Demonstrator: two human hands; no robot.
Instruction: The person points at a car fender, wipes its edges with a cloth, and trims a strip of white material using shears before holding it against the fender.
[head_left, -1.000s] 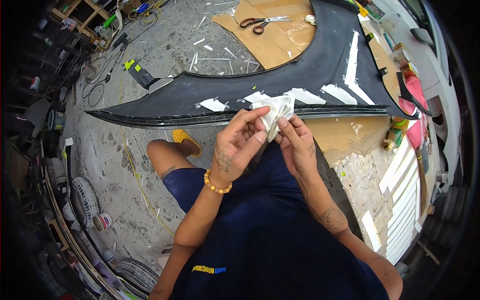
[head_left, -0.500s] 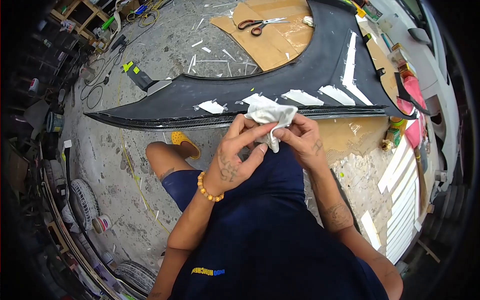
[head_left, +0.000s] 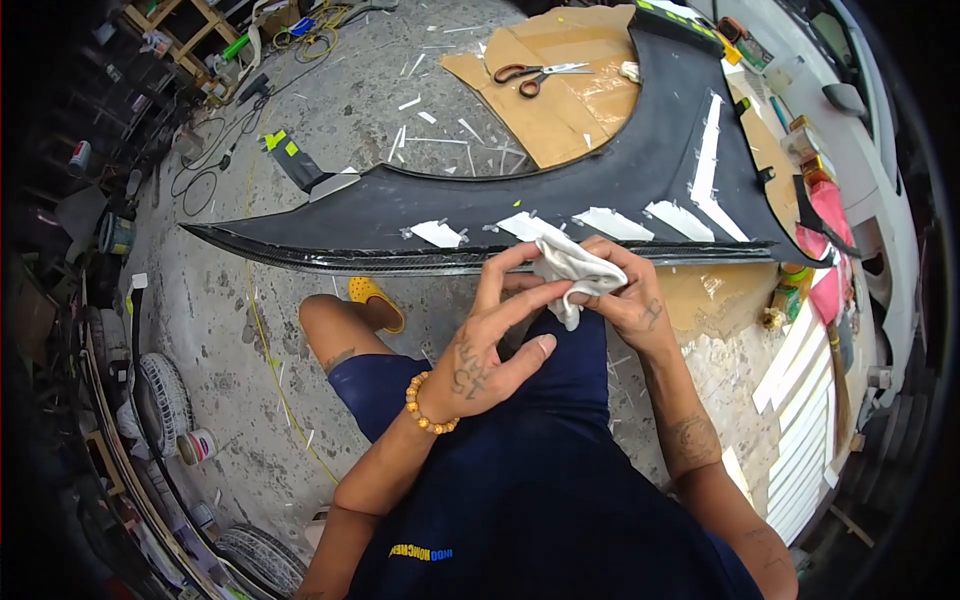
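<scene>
Just off the near edge of the black fender panel [head_left: 600,190], above our lap, we hold a crumpled white cloth [head_left: 572,272]. Our right hand [head_left: 632,300] is curled closed around it. Our left hand [head_left: 485,350] is half open, fingertips resting on the wad, probably to keep it bunched. Its long axis runs from the panel edge back toward us, with a loose tail pointing down.

Crumpled white cloth [head_left: 572,272] bunched above dark panel's edge [head_left: 400,262].
</scene>
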